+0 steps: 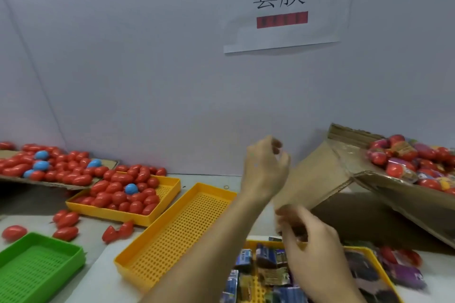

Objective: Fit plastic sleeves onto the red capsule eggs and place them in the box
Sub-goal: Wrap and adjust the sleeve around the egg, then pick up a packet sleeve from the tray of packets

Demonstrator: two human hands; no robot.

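Red capsule eggs [118, 195] fill a yellow tray [170, 186] at centre left. More lie on a cardboard sheet [61, 184] behind it. My left hand [264, 167] is raised beside the flap of the cardboard box [320, 179], fingers loosely curled and holding nothing. Lower down, my right hand [312, 246] is blurred and seems to pinch a dark plastic sleeve [299, 235]. It hovers over a yellow tray [369, 252] of loose sleeves [269, 264]. Sleeved eggs [406, 162] are piled in the box at the right.
An empty perforated yellow tray [177, 233] lies in the middle and a green tray [32, 268] at bottom left. Loose red eggs [66, 225] are scattered on the table between them. A few blue eggs [41, 165] sit among the red. A white wall with a paper sign [280, 7] stands behind.
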